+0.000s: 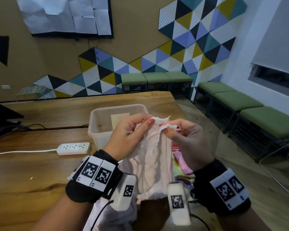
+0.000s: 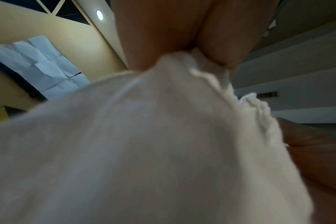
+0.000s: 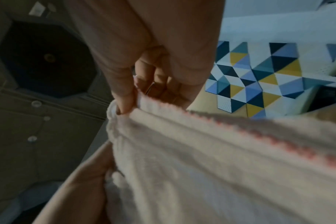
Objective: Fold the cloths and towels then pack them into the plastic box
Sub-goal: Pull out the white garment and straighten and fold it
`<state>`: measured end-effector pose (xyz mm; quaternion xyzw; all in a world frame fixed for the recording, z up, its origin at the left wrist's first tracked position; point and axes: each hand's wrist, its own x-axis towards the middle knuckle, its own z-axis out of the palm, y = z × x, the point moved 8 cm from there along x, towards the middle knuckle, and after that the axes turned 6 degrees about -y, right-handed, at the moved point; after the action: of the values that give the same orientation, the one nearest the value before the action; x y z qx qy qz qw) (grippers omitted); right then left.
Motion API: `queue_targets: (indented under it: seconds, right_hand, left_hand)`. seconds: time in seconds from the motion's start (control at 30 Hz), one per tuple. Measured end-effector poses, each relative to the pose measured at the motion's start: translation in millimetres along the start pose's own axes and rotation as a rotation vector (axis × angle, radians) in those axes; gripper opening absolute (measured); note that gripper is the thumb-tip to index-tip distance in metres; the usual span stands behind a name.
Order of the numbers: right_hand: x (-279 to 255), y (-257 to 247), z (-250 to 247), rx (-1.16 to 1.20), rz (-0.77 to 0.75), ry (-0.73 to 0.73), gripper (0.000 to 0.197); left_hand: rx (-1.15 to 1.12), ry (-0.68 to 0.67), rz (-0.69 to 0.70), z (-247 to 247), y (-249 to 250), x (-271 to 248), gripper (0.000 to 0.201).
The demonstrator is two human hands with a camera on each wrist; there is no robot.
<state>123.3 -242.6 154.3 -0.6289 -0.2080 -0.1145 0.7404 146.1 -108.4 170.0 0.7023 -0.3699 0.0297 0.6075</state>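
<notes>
A pale pink-white cloth (image 1: 153,157) with a pink stitched edge hangs in the air in front of me. My left hand (image 1: 132,129) pinches its top edge between thumb and fingers, and my right hand (image 1: 178,132) pinches the same edge just to the right. Both hands are almost touching. The cloth (image 2: 144,144) fills the left wrist view below the pinching fingers (image 2: 163,37). Its pink-trimmed hem (image 3: 240,131) crosses the right wrist view under my thumb (image 3: 123,97). The clear plastic box (image 1: 97,120) stands on the table behind my hands, open, with a paper label showing on its floor.
More coloured cloths (image 1: 182,164) lie in a heap on the wooden table (image 1: 32,172) below the hanging cloth. A white power strip (image 1: 73,148) with its cable lies left of the box. Green benches (image 1: 250,105) line the walls to the right.
</notes>
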Motion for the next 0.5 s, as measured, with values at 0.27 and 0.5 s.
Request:
queue_targets:
  seconds: [0.27, 0.5]
  right_hand:
    - [6.2, -21.3, -92.1, -0.343, -0.103, 0.435, 0.024]
    - [6.2, -24.4, -126.5, -0.650, -0.093, 0.570, 0.013]
  left_hand:
    - [0.236, 0.280, -0.124, -71.8, -14.6, -16.5, 0.005]
    - [0.100, 0.188, -0.348, -111.1, -24.5, -26.8, 0.049]
